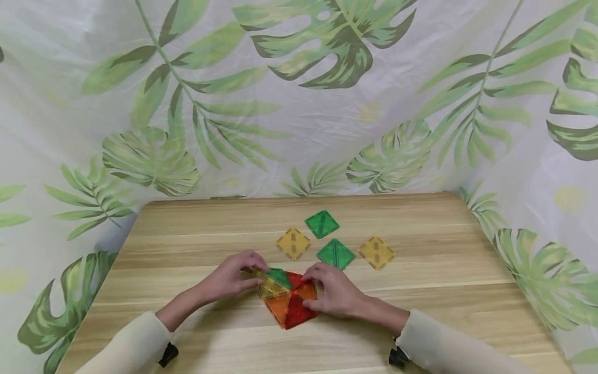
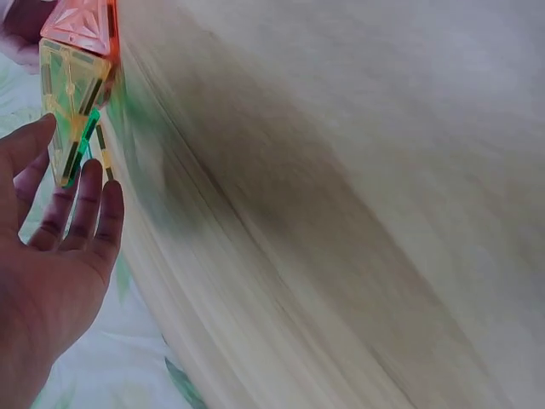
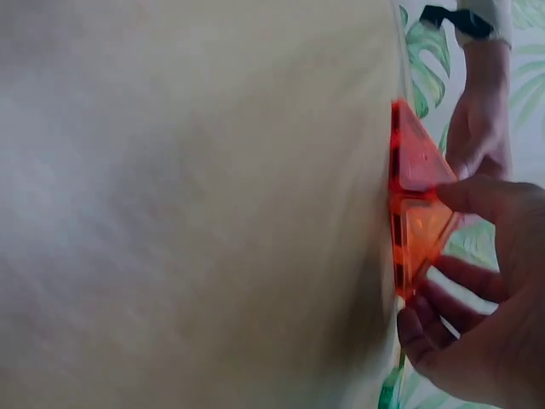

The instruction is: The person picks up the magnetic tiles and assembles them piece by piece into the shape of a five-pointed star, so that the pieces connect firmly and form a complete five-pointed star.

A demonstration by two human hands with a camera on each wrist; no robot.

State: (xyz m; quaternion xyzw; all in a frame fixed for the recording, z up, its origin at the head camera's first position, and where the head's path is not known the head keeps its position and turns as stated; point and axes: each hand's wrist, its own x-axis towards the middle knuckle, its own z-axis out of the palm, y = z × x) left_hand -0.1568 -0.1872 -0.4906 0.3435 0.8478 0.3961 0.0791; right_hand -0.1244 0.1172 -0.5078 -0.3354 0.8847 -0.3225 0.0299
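Translucent triangular magnetic tiles form a raised, many-sided shape on the table. Its front has a red tile [image 1: 299,311] and an orange tile [image 1: 276,307]. At its left side my left hand [image 1: 233,278] pinches a yellow triangular tile [image 2: 72,81], thumb on its face and fingers behind. A green tile [image 1: 279,276] is beside the yellow one and partly covered by it. From the right my right hand [image 1: 340,292] holds the shape, its thumb on the red tile [image 3: 417,158] and its fingers round the edge of another orange tile [image 3: 424,223].
Behind the shape lie two green diamond-shaped pieces, one farther back [image 1: 322,224] and one nearer [image 1: 336,254]. A yellow diamond-shaped piece [image 1: 293,243] lies to their left, another yellow piece [image 1: 376,253] to their right. The wooden table [image 1: 444,291] backs onto a leaf-patterned cloth [image 1: 317,130].
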